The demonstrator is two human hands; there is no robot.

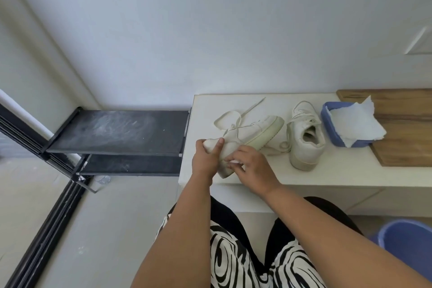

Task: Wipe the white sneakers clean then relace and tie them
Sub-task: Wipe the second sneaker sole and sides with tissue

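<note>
A white sneaker lies tipped on its side on the white bench, sole facing right. My left hand grips its heel end, thumb over the top. My right hand presses a small white wipe against the shoe's side near the heel. A loose white lace trails from this shoe toward the wall. The second white sneaker stands upright to the right, its opening facing me, laces loose.
A blue tray holding white paper towels rests on a wooden board at the right. A black two-tier shoe rack stands left of the bench. A blue bucket sits on the floor at lower right.
</note>
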